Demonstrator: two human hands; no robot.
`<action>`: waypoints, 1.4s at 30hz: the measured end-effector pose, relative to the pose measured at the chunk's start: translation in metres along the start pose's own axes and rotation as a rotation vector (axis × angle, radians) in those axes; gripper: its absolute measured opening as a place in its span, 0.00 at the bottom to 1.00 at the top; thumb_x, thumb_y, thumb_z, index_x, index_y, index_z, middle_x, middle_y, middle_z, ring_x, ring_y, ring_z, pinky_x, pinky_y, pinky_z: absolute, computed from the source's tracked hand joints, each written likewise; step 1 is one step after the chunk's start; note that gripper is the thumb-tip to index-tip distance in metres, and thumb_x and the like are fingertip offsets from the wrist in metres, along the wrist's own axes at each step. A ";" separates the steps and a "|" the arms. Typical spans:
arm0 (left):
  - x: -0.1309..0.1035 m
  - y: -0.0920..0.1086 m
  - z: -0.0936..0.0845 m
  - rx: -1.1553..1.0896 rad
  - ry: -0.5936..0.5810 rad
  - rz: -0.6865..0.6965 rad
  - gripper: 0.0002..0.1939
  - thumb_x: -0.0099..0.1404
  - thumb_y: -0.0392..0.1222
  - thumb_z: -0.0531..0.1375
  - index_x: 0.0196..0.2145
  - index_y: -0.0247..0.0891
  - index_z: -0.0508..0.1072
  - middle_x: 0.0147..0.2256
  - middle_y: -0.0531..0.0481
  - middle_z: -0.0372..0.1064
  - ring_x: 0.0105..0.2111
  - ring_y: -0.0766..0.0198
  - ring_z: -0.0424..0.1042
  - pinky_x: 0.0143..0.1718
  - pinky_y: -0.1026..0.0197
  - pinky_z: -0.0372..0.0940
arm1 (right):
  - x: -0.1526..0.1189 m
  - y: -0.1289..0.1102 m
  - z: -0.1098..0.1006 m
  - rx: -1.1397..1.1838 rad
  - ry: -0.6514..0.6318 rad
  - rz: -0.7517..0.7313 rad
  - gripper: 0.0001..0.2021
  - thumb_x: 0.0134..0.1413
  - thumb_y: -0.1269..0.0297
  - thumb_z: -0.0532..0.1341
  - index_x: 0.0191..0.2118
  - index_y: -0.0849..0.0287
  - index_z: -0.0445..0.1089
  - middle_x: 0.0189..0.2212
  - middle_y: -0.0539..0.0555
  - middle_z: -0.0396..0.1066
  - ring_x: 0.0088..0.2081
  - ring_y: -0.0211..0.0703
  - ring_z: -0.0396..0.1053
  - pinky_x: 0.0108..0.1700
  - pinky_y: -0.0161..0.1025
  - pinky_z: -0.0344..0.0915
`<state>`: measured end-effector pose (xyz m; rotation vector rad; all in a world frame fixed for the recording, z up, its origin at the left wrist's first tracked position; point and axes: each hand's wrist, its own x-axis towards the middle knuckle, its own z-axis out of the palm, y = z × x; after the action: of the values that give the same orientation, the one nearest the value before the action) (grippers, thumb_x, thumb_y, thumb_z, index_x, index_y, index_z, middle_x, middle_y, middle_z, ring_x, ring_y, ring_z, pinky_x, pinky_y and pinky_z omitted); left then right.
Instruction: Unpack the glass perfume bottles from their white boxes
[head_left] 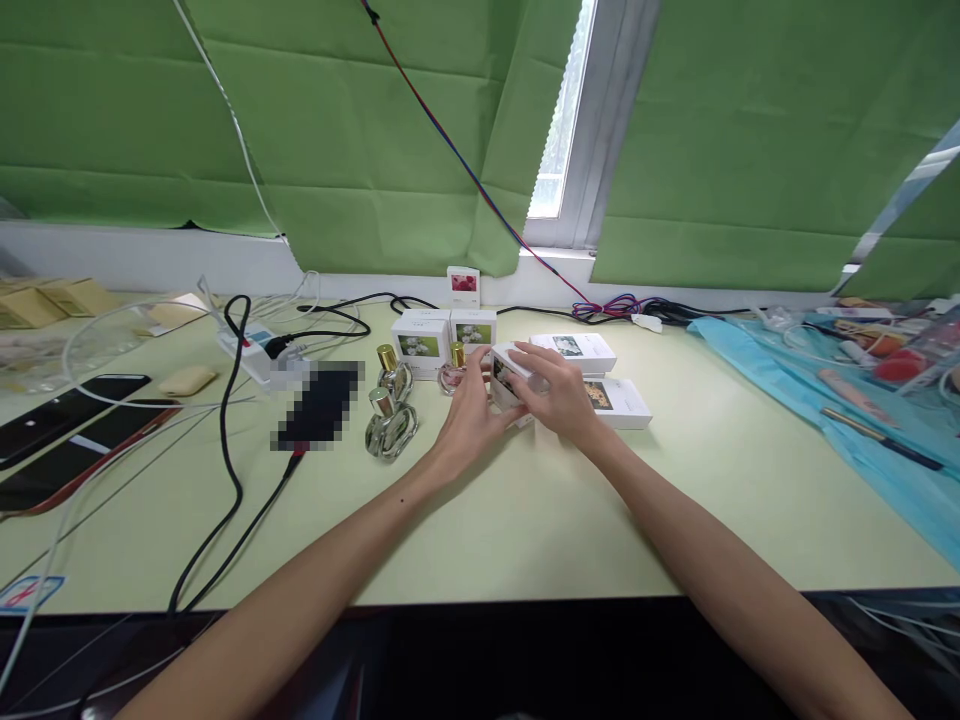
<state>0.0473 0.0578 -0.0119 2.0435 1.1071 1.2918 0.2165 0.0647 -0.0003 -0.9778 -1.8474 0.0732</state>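
Observation:
A small white box with a flower picture is tilted between my hands at the middle of the table. My left hand is closed on its left and lower side. From the right, my right hand curls over its top and side, hiding part of it. Just left of the box stands a pinkish glass perfume bottle with a gold cap, partly behind my left hand. Two more perfume bottles, a nearer one and a farther one, stand farther left.
White picture boxes stand behind the bottles; others lie to the right. A small box leans at the wall. Cables, a power strip and phones are left. Blue plastic sheeting with clutter lies right.

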 end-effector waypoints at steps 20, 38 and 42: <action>-0.007 0.024 -0.005 0.242 0.298 0.416 0.07 0.67 0.30 0.56 0.40 0.40 0.68 0.36 0.51 0.68 0.28 0.68 0.66 0.28 0.64 0.64 | 0.019 -0.046 -0.027 -0.577 -0.420 0.133 0.23 0.62 0.73 0.61 0.62 0.54 0.70 0.37 0.63 0.72 0.43 0.58 0.66 0.38 0.44 0.59; -0.022 0.019 0.012 0.098 -0.026 0.534 0.06 0.63 0.29 0.54 0.33 0.38 0.67 0.32 0.53 0.66 0.21 0.74 0.58 0.24 0.66 0.57 | 0.043 -0.013 0.008 -0.511 -0.434 0.223 0.29 0.63 0.79 0.51 0.68 0.58 0.63 0.41 0.59 0.65 0.31 0.41 0.64 0.35 0.36 0.60; -0.025 0.021 0.013 0.132 -0.106 0.534 0.06 0.62 0.30 0.53 0.32 0.38 0.67 0.31 0.53 0.66 0.21 0.73 0.56 0.23 0.66 0.55 | 0.050 -0.004 0.018 -0.523 -0.425 0.189 0.30 0.63 0.79 0.50 0.68 0.58 0.63 0.44 0.62 0.67 0.33 0.44 0.67 0.36 0.38 0.63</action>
<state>0.0610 0.0255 -0.0148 2.5879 0.6293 1.3500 0.1912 0.1005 0.0297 -1.5970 -2.2095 -0.1031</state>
